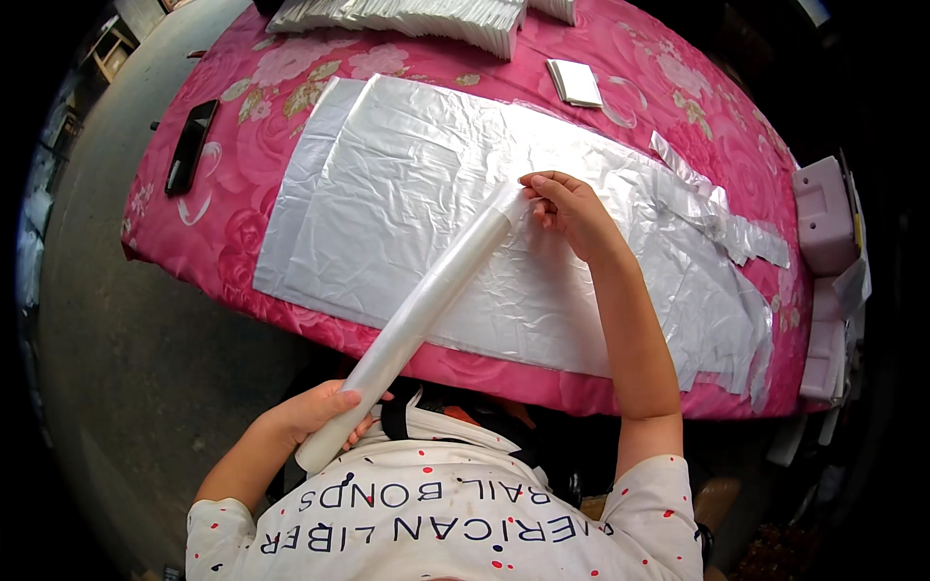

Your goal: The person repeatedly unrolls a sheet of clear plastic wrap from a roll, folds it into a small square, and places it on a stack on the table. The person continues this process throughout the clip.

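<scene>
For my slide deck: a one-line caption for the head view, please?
Left hand and right hand hold a rolled plastic tube over clear sheets.

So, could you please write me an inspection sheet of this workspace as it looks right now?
Surface: table under a pink flowered cloth.
Job's things: long white roll slanting over the near edge; flat clear plastic sheets spread across the cloth.
Clutter: black flat object at left; small white pad; white stacks at far edge; pale pink boxes at right.
Hands: left hand grips the roll's lower end; right hand pinches its top end.
Cables: nothing seen.
Surroundings: grey concrete floor at left.
</scene>
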Demonstrator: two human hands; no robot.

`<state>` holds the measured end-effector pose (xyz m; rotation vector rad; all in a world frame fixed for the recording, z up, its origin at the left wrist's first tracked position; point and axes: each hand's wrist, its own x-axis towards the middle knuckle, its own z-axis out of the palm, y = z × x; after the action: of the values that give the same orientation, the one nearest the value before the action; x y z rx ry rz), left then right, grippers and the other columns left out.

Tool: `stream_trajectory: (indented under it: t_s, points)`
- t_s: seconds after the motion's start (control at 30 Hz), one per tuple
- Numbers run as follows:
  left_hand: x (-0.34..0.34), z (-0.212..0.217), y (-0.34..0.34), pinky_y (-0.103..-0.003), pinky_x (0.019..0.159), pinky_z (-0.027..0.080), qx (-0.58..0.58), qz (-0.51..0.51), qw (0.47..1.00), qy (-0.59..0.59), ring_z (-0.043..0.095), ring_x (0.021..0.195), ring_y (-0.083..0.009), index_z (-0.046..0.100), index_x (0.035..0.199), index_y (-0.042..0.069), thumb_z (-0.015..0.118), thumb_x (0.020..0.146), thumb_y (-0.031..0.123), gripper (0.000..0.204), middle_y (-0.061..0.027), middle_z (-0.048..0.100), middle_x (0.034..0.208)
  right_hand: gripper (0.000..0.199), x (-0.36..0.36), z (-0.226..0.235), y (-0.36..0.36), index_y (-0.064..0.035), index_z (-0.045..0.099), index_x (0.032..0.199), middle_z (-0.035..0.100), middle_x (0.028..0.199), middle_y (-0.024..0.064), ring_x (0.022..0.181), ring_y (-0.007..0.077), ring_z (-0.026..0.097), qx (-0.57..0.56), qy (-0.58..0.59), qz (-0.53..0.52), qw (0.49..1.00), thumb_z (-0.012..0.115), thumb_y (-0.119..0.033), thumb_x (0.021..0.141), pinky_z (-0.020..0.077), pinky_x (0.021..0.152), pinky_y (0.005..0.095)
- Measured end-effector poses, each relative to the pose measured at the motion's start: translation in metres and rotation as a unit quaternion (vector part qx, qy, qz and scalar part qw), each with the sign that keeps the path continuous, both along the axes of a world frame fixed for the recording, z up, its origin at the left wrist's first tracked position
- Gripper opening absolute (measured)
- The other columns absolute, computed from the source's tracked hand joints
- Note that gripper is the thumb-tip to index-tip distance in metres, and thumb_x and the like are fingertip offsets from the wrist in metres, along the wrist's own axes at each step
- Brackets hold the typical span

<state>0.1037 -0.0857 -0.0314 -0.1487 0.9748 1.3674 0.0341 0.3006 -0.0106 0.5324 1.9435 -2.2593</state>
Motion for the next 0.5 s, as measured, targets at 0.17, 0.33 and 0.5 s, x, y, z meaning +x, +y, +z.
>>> stream_trajectory:
  t_s: [0.17,0.33,0.5]
  points:
    - [0.001,0.003,0.002,-0.022,0.054,0.048,0.004,0.007,1.0,0.014,0.052,0.058,-0.0087,0.045,0.123,0.001,0.065,0.078,0.051,0.07,-0.0037,0.051,0.073,0.021,-0.003,0.008,-0.006,-0.0055,0.061,0.086,0.054,0.064,-0.0037,0.057,0.0034,0.046,0.096,-0.06,0.129,0.985,0.06,-0.026,0.088,0.0356,0.053,0.0183]
    - [-0.001,0.003,0.006,-0.022,0.056,0.048,-0.029,0.0,0.998,0.062,0.054,0.059,-0.0098,0.045,0.122,0.0,0.07,0.073,0.05,0.074,-0.0053,0.055,0.072,0.02,-0.001,0.007,-0.013,-0.0056,0.061,0.077,0.052,0.064,-0.0041,0.057,0.0034,0.044,0.137,-0.015,0.117,0.984,0.063,-0.023,0.086,0.0349,0.053,0.0197]
    - [-0.01,0.006,-0.002,-0.022,0.061,0.049,-0.015,-0.048,0.999,0.003,0.056,0.065,-0.0097,0.046,0.122,-0.001,0.068,0.078,0.04,0.064,-0.0051,0.057,0.077,0.018,-0.007,-0.008,0.048,-0.0034,0.063,0.079,0.052,0.062,-0.0045,0.054,0.0029,0.042,0.188,0.03,-0.025,0.981,0.063,-0.02,0.086,0.0324,0.048,0.0195]
